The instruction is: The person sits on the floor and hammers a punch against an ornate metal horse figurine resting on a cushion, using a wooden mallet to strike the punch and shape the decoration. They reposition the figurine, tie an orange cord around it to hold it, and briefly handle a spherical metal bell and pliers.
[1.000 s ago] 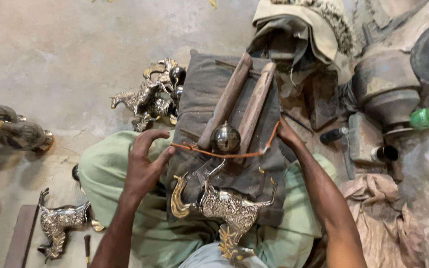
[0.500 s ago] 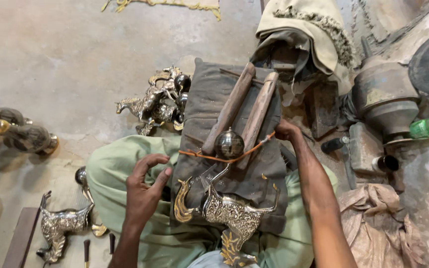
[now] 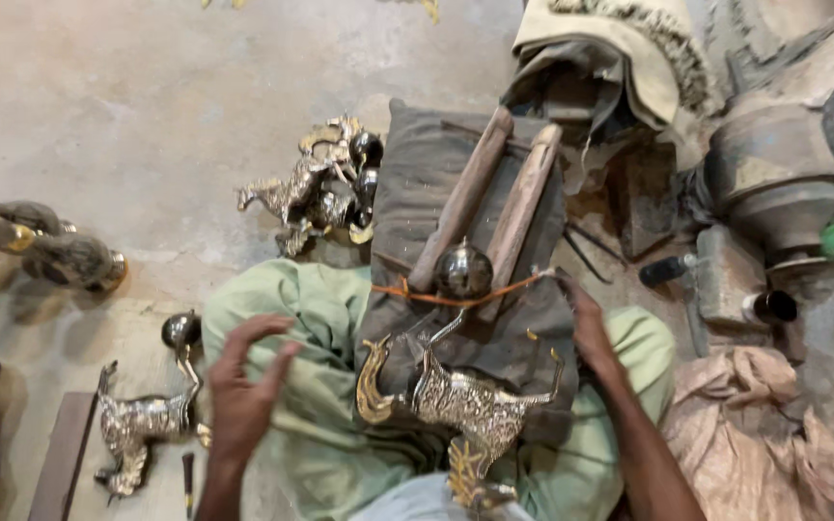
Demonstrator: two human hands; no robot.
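At the far left edge of the floor a pair of dull metal pieces lies on its side, and nearer you a silver horse figure with a round ball on its stem lies flat on the concrete, set out of the way. Your left hand hovers just right of it, over the green cloth on your lap, fingers spread and loose, gripping nothing.

Beyond that, a heap of silver figures sits on the floor against the left edge of the grey cushion.

The cushion carries two wooden sticks laid side by side, pointing away from you; a round metal ball is nested at their near ends, seemingly cradled so it cannot roll. An orange cord runs taut across the cushion just below the ball.

The silver horse you are working on lies across your lap at the cushion's near edge, its gold tail to the left.

Your right hand rests on the cushion's right edge, at the cord's end; whether it pinches the cord, I cannot tell.
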